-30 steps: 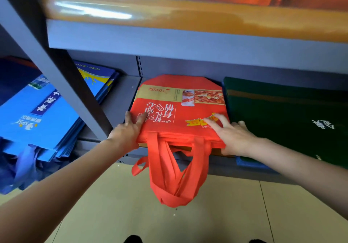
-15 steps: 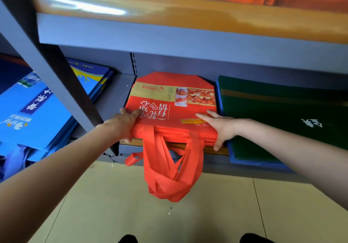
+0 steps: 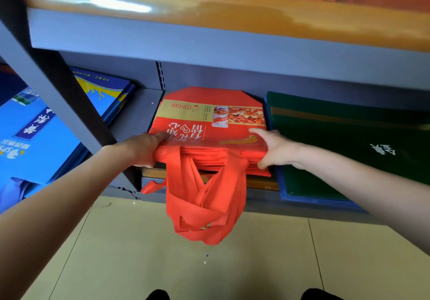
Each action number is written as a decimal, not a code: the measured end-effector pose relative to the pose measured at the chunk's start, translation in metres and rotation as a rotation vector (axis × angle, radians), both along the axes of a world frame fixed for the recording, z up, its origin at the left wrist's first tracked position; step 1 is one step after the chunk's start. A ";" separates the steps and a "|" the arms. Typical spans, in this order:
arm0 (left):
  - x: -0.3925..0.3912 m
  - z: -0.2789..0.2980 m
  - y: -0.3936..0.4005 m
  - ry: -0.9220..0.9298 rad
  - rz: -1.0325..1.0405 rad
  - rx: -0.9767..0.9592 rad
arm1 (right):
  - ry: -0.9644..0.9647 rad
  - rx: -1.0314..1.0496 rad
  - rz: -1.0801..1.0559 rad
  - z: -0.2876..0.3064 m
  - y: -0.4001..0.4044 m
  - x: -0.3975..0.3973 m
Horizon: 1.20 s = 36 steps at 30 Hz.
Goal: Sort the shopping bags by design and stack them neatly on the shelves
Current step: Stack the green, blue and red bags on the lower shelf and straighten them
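Note:
A stack of red shopping bags (image 3: 209, 125) with a gold band and food picture lies flat on the lower grey shelf (image 3: 137, 118). Their red handles (image 3: 204, 204) hang over the shelf's front edge. My left hand (image 3: 144, 148) grips the stack's front left corner, fingers on top. My right hand (image 3: 274, 148) grips the front right corner, thumb on top and fingers curled under the edge. To the right lies a stack of dark green bags (image 3: 344, 141). Blue bags (image 3: 35, 137) lie stacked in the bay to the left.
A slanted grey shelf post (image 3: 69, 104) stands between the blue bags and the red stack. The shelf above (image 3: 209, 41) carries orange bags under a glossy sheet. Beige floor tiles (image 3: 186, 264) lie below, with my shoe tips at the bottom edge.
Both hands have shifted from lying flat on the red stack to gripping its front corners. The red stack sits slightly further in on the shelf.

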<state>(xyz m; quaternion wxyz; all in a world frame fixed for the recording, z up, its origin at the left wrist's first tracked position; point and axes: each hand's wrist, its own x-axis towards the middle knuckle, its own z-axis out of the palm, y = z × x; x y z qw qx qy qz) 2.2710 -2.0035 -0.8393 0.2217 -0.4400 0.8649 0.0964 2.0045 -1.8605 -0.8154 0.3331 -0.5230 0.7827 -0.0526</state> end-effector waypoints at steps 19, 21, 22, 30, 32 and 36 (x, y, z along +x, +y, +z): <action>-0.009 0.001 0.003 -0.138 -0.030 0.061 | 0.331 0.204 0.399 0.018 -0.005 -0.022; -0.011 0.005 -0.004 -0.109 -0.031 0.068 | 0.305 0.148 0.363 0.026 -0.010 -0.027; -0.011 0.007 -0.006 -0.103 -0.033 0.066 | 0.302 0.098 0.355 0.028 -0.012 -0.029; -0.010 -0.001 0.004 -0.086 0.026 0.062 | 0.462 0.183 0.458 -0.011 0.004 -0.008; -0.010 -0.003 0.007 -0.079 0.030 0.031 | 0.464 0.145 0.418 -0.008 0.000 -0.016; -0.008 -0.005 0.008 -0.069 0.045 0.047 | 0.494 0.239 0.469 -0.011 0.003 -0.013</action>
